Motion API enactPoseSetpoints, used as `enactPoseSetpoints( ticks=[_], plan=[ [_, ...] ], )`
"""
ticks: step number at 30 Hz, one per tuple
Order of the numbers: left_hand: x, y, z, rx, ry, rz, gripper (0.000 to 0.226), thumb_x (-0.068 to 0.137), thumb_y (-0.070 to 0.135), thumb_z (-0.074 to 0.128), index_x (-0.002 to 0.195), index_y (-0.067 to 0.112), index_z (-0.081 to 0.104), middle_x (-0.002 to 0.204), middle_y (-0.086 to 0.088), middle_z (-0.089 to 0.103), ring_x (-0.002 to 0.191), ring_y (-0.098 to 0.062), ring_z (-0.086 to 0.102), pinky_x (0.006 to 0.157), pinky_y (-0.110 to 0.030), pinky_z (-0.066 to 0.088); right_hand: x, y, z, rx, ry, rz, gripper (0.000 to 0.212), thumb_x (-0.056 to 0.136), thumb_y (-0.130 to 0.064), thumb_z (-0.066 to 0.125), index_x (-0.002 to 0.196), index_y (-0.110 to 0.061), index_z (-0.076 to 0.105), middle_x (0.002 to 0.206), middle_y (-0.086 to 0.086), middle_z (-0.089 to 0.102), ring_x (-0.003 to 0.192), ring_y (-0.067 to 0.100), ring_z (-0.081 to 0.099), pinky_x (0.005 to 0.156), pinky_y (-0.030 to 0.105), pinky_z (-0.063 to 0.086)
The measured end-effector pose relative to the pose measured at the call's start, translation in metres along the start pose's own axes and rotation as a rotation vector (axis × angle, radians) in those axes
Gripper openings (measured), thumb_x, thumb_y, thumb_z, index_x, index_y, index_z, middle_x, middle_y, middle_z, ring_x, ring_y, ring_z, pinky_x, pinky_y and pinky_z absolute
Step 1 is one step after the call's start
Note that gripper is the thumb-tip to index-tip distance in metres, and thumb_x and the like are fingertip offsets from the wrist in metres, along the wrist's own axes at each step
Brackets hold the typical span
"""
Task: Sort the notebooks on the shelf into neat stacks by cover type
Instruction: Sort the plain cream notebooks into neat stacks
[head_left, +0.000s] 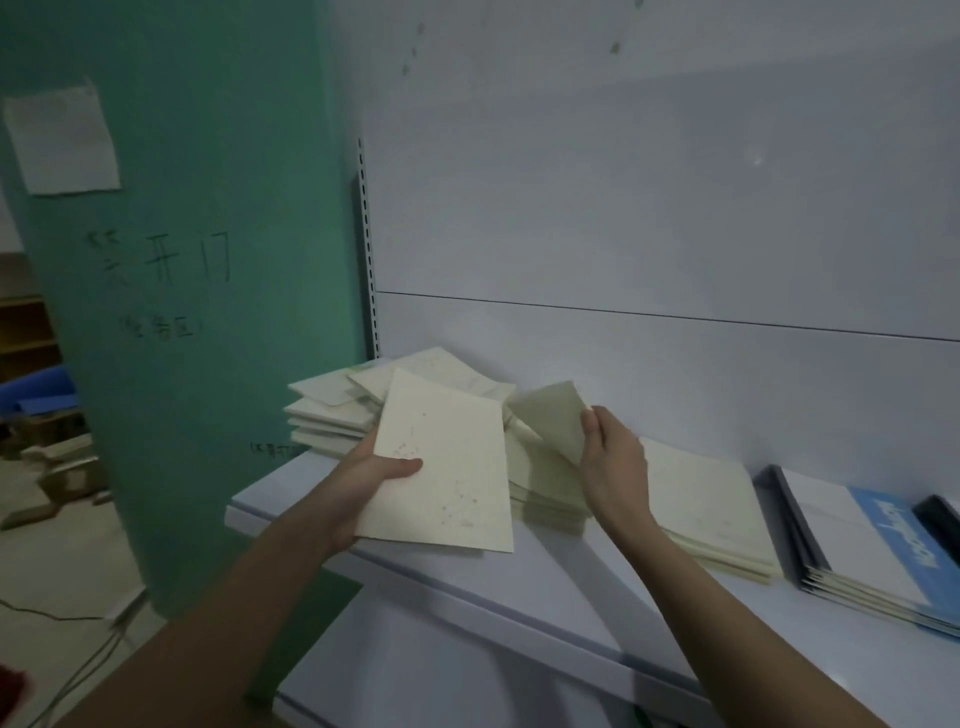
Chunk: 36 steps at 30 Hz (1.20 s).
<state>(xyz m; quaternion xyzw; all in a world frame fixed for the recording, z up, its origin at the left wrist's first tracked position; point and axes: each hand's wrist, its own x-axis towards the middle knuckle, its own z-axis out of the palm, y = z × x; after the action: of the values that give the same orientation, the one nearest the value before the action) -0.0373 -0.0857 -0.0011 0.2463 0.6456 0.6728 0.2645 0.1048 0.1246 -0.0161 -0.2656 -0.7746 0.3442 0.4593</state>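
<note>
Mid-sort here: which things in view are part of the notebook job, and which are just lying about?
Part of the job:
- cream notebook held in the left hand
- tilted notebook pinched by the right hand
- messy cream pile
- flat cream stack
- blue-and-white stack
- shelf

Just lying about:
- paper sheet on the green pillar
- floor cables

- Dim, flat indoor light; bluish-grey cast overall.
- Soft, faint shadows; no glare.
- Slight overall softness, fine detail smeared.
- Wide-angle bending toward frame edges.
</note>
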Motion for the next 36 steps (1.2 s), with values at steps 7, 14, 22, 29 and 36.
enactPoseSetpoints(
  ticks=[7, 14, 22, 29, 36],
  plan=[
    [0.037, 0.018, 0.028, -0.172, -0.091, -0.060, 0.036, 0.102, 0.025, 0.049, 0.138, 0.029, 0.047, 0.116, -0.006, 0.069, 0.104, -0.027, 0.067, 0.079, -0.041, 0.057, -0.023, -0.042, 0.014, -0.119, 0.048, -0.329, 0.029, 0.104, -0.031, 0.039, 0.118, -0.029, 0.064, 0.079, -0.016, 0.065, 0.066, 0.007, 0.056, 0.057, 0.013, 0.033],
    [0.060, 0.026, 0.025, -0.259, -0.232, -0.053, 0.043, 0.088, 0.024, 0.069, 0.129, 0.017, 0.056, 0.110, -0.015, 0.072, 0.092, -0.030, 0.072, 0.065, -0.038, 0.058, -0.043, -0.032, 0.052, -0.325, -0.062, -0.624, 0.038, 0.101, -0.039, 0.040, 0.127, -0.024, 0.063, 0.129, -0.005, 0.064, 0.116, 0.011, 0.061, 0.088, 0.027, 0.055],
    [0.086, 0.023, -0.017, -0.257, -0.188, -0.023, 0.038, 0.091, 0.005, 0.055, 0.126, 0.021, 0.055, 0.111, -0.011, 0.071, 0.097, -0.028, 0.069, 0.068, -0.035, 0.057, -0.014, -0.029, 0.055, -0.152, -0.108, -0.166, 0.040, 0.103, -0.044, 0.033, 0.128, -0.030, 0.061, 0.130, -0.018, 0.058, 0.118, -0.006, 0.049, 0.098, 0.016, 0.037],
    [0.104, 0.026, -0.046, -0.280, -0.191, -0.041, 0.036, 0.092, 0.010, 0.056, 0.127, 0.020, 0.055, 0.110, -0.012, 0.072, 0.100, -0.031, 0.068, 0.070, -0.037, 0.056, -0.003, 0.007, 0.065, -0.721, -0.500, 0.020, 0.057, 0.100, -0.048, 0.041, 0.148, -0.019, 0.033, 0.152, -0.002, 0.038, 0.141, 0.020, 0.032, 0.112, 0.032, 0.026],
    [0.115, 0.024, -0.061, -0.264, -0.256, -0.055, 0.037, 0.092, 0.013, 0.056, 0.128, 0.023, 0.055, 0.112, -0.010, 0.072, 0.103, -0.031, 0.067, 0.075, -0.042, 0.057, -0.010, 0.016, 0.070, -0.809, -0.472, -0.045, 0.058, 0.087, -0.067, 0.036, 0.124, -0.026, 0.055, 0.115, -0.006, 0.061, 0.110, 0.022, 0.058, 0.090, 0.035, 0.045]
  ],
)
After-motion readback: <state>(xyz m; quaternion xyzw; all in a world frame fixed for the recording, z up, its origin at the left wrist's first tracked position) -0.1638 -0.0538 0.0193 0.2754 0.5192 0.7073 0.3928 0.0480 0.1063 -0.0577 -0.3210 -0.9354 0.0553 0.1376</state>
